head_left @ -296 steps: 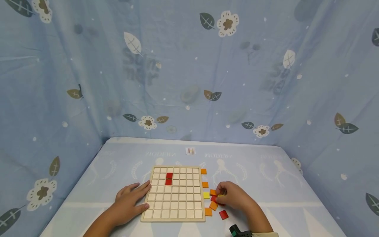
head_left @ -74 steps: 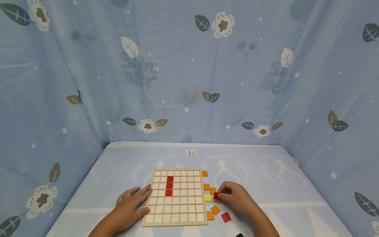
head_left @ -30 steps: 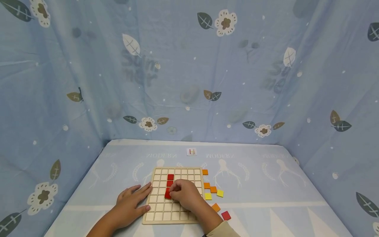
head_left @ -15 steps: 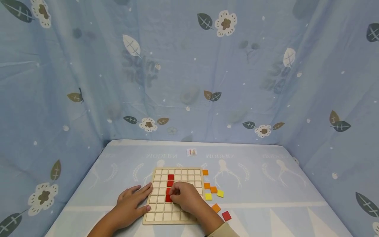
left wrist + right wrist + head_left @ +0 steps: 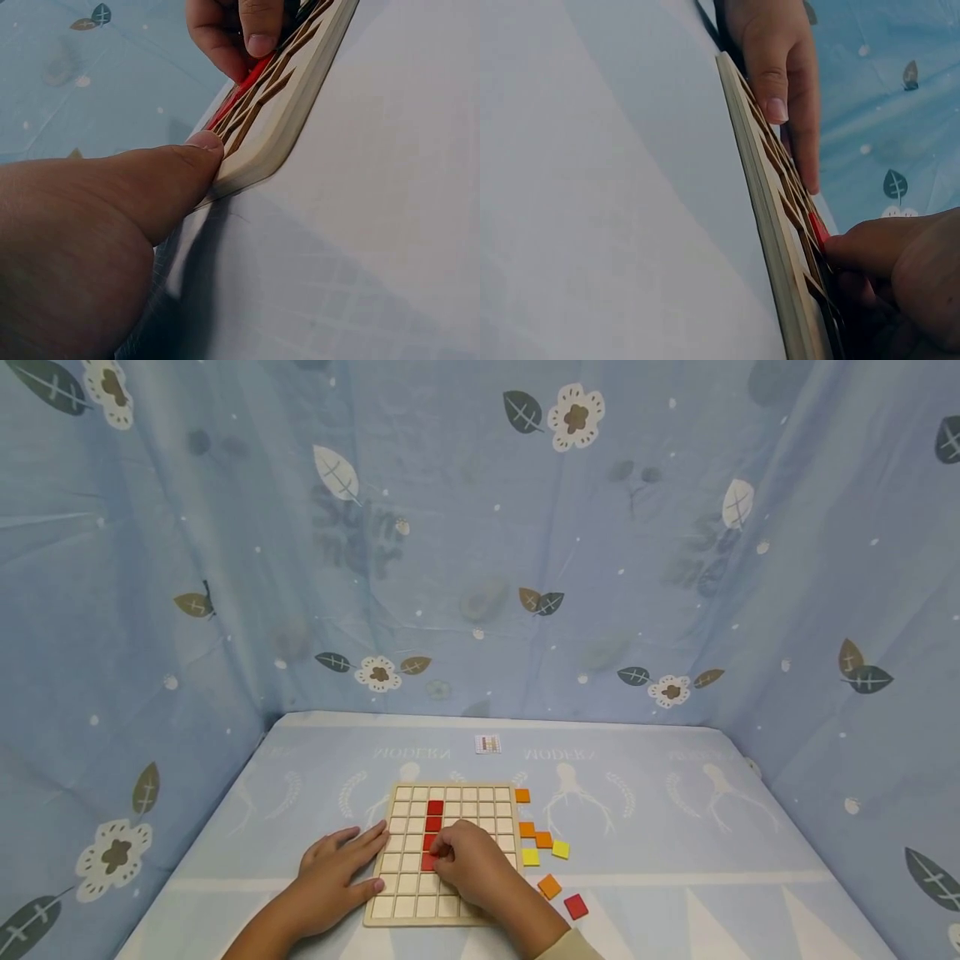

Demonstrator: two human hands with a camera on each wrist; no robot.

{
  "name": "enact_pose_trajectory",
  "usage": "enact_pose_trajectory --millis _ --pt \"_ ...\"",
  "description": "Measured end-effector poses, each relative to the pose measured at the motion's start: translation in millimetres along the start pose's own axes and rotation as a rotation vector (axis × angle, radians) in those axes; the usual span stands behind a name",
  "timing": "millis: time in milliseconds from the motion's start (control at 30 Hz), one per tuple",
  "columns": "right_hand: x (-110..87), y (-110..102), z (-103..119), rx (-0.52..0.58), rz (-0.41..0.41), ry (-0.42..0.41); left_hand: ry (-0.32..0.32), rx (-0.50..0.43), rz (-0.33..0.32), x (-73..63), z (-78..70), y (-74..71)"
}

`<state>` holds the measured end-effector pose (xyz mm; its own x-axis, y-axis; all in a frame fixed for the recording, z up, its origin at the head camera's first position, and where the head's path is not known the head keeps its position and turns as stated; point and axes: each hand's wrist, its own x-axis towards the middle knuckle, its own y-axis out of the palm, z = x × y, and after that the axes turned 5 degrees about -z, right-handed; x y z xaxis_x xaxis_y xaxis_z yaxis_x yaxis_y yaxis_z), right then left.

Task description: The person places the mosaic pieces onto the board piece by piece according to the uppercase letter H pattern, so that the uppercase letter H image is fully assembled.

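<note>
Fingertips of the right hand (image 5: 468,864) seemingly pinch a red tile (image 5: 429,862) on the wooden board (image 5: 450,852) (left hand (image 5: 337,877) flat, steadying its edge).

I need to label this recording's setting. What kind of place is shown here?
Probably a small makeshift recording booth: pale blue floral cloth walls enclose a cloth-covered tabletop, where a square wooden grid board and loose coloured square tiles lie.

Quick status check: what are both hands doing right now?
Left hand flat, steadying grid board. Right hand pressing red tile into cell. Nothing blocking.
</note>
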<state>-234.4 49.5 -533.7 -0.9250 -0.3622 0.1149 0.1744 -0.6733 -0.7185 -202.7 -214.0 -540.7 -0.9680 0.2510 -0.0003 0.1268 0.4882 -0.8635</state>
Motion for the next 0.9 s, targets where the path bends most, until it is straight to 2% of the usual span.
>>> enact_pose_trajectory --millis 167,367,900 --pt "-0.4 -0.3 -0.2 -0.017 0.011 0.000 -0.012 -0.001 0.007 0.8 0.5 0.3" --pt "-1.2 -0.6 -0.6 0.020 0.026 0.017 -0.034 -0.004 0.015 0.4 2.2 2.5" --pt "-1.0 -2.0 -0.1 0.016 0.006 0.022 -0.035 0.001 0.012 2.8 2.1 2.2"
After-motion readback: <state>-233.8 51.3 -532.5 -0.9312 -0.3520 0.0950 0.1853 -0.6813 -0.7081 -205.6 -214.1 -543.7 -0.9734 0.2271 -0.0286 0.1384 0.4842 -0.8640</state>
